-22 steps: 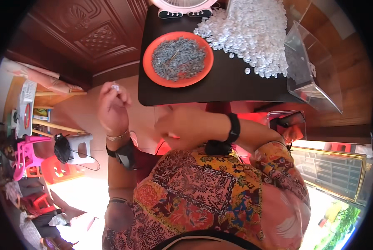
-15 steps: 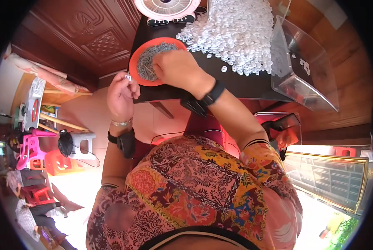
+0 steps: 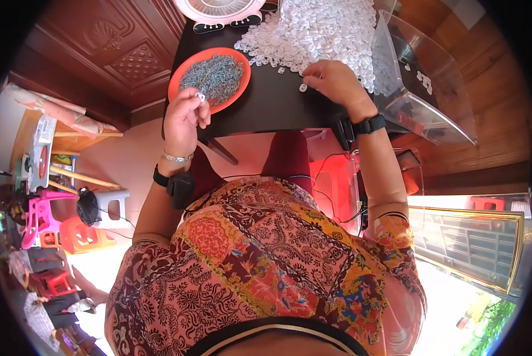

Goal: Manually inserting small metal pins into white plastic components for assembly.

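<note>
Overhead view of a seated person assembling small parts at a dark rectangular tabletop (image 3: 272,101). The left hand (image 3: 183,118), fingers curled nearly closed, pinches a small white ring-shaped plastic piece (image 3: 200,96) between thumb and fingertips, held just above the near rim of a round orange plastic dish (image 3: 177,80) heaped with small grey-blue metal clips (image 3: 212,76); the dish sits on the left part of the tabletop. The right hand (image 3: 334,80), loosely cupped with fingertips down, rests at the near edge of a large pile of white plastic rings (image 3: 313,29) spread over the far right part of the tabletop; whether it grips a ring cannot be told. Progress appears early to middling: both the ring pile and the clip heap remain large, and no finished pieces can be made out. Surroundings: a clear acrylic box (image 3: 420,89) stands at the right edge of the tabletop, with a few rings inside; a round white fan (image 3: 218,9) stands at the far edge. Nothing lies between either hand and its supply. Beyond the left edge stand pink and orange plastic stools (image 3: 46,222).
</note>
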